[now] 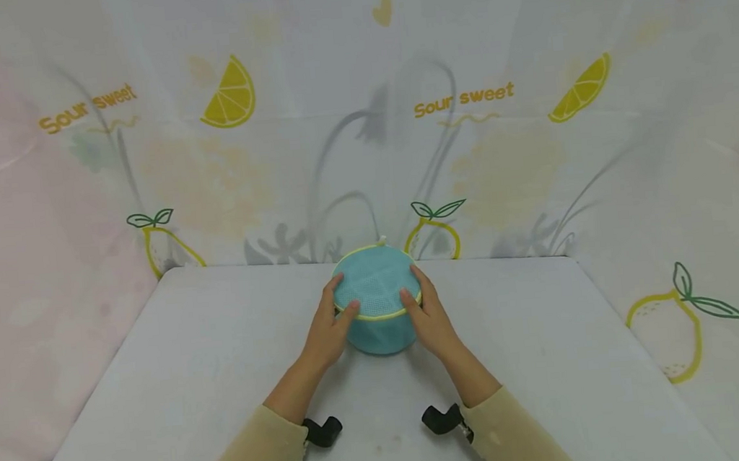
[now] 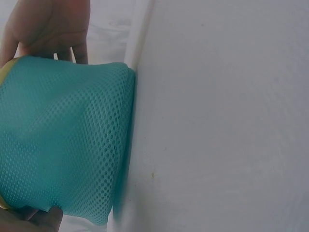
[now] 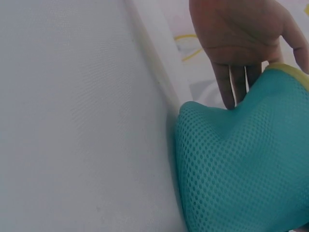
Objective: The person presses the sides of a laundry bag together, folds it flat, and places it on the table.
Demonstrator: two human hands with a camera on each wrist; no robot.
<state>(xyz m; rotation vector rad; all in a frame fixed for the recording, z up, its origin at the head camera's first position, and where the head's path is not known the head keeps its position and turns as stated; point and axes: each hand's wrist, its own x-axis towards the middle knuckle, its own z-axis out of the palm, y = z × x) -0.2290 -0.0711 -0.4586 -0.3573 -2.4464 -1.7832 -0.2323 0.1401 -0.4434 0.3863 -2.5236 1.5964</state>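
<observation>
A round teal mesh laundry bag with yellow piping stands toward the back of the white table. Its netted side fills much of the left wrist view, and the bottom edge sits right at the tabletop. My left hand holds the bag's left side, thumb over the yellow rim and fingers along the wall. On the opposite side my right hand grips it the same way. In the right wrist view, the fingers of the right hand lie against the mesh, which dents inward near them. What the bag contains is hidden.
The white table ends at a back edge just behind the bag. A curtain printed with lemons and "Sour sweet" lettering hangs behind and along both sides. Black wrist mounts stick out inward from both sleeves.
</observation>
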